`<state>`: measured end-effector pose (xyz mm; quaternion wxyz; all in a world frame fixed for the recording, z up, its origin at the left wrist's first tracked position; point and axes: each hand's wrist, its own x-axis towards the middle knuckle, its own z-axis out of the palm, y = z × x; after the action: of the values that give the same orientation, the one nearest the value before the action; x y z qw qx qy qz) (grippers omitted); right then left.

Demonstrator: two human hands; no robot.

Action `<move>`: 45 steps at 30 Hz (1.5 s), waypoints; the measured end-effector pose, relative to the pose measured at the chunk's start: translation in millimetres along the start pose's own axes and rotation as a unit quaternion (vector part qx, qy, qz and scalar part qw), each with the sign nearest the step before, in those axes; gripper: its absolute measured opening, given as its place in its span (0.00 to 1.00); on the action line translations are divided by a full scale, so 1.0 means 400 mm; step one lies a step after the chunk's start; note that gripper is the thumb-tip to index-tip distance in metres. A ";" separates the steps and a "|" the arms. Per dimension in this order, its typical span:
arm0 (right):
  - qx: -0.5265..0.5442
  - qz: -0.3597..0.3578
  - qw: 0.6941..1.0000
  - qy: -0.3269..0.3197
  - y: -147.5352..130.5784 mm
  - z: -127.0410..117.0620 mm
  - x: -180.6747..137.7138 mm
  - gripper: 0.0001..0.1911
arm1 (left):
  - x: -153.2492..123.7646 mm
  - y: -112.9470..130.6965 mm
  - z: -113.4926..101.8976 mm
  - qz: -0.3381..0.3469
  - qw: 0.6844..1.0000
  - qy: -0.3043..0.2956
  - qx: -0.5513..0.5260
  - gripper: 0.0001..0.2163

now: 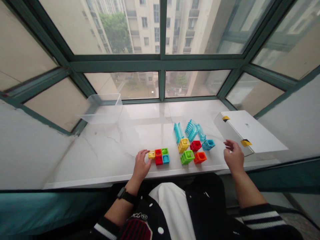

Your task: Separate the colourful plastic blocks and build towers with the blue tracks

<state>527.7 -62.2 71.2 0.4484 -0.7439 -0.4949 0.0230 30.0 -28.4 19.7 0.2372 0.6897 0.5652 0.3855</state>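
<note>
My left hand has its thumb and fingers around a small yellow block lying against the left side of a block cluster. In that cluster an orange block and a green block sit behind a red block and a blue block. My right hand is beside the white box, fingers loosely bent, thumb apart, nothing visible in it. Between the hands stand loose cube blocks: yellow, red, blue, green and orange.
Behind the loose blocks lie translucent blue track pieces: a straight one, a curved one and a smaller one. A clear plastic bin stands at the back left. The white box is at right on the marble sill, below windows.
</note>
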 end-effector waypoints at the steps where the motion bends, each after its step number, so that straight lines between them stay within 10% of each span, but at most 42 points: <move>1: 0.011 -0.026 0.999 0.028 -0.050 -0.008 -0.003 0.24 | 0.005 -0.005 0.000 0.011 1.000 -0.006 0.017 0.20; 6: 0.113 -0.165 0.979 -0.025 -0.325 0.012 -0.048 0.14 | 0.033 -0.030 0.009 0.046 0.994 -0.090 0.044 0.28; 12: 0.142 -0.369 0.842 -0.367 -0.526 0.170 -0.185 0.23 | 0.055 -0.044 0.022 0.043 0.988 -0.139 0.043 0.29; 21: -0.113 -0.313 0.816 -0.472 -0.474 0.420 -0.322 0.37 | 0.051 -0.053 0.024 0.049 0.988 -0.142 0.042 0.29; 37: -0.131 -0.305 0.806 -0.489 -0.465 0.414 -0.342 0.43 | 0.033 -0.069 -0.065 -0.040 0.999 -0.013 -0.025 0.23; 45: -0.079 -0.288 0.837 -0.459 -0.480 0.397 -0.344 0.42 | 0.017 0.022 -0.130 -0.094 0.974 0.033 -0.201 0.21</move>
<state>244.2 -43.4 52.5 0.0954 -0.5049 -0.8361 0.1922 -5.9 -29.6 58.8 0.3874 0.5586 0.5455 0.4902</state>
